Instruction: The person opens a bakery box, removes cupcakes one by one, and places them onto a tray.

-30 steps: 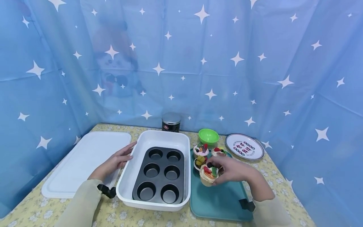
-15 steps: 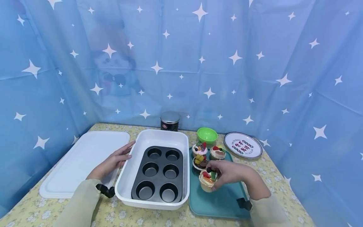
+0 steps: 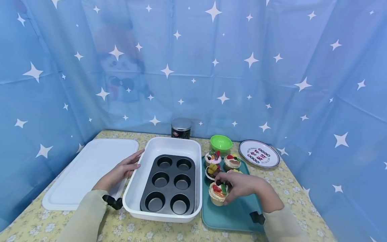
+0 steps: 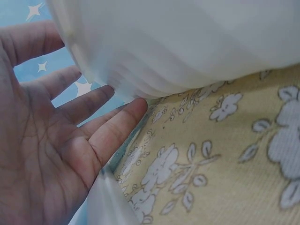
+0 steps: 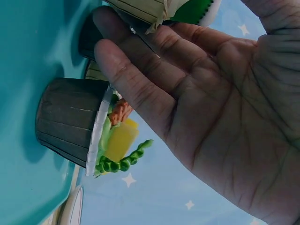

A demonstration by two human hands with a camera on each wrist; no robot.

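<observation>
My right hand (image 3: 246, 186) pinches a cupcake (image 3: 216, 197) with cream, red fruit and a green slice on top, low over the front-left part of the teal tray (image 3: 229, 220). Whether its base touches the tray I cannot tell. Behind it are several cupcakes, including a dark-wrapped one (image 5: 70, 122) with green and yellow topping, partly hidden by the hand in the head view. My left hand (image 3: 121, 171) touches the left rim of a white rectangular pan (image 3: 163, 217), fingers fairly straight in the left wrist view (image 4: 51, 140). Inside that pan lies a dark muffin tin (image 3: 171, 191) with bare cups.
A white lid (image 3: 90, 171) lies at the left. At the back stand a dark can (image 3: 180, 131) with a silver lid and a green bowl (image 3: 221, 143). A patterned plate (image 3: 259, 154) rests at the back right. Starry blue curtains (image 3: 193, 67) surround the table.
My right hand has shifted a little left and toward me with the cupcake. A yellow-topped cupcake behind the hand now shows in part. The left hand stays at the pan's rim.
</observation>
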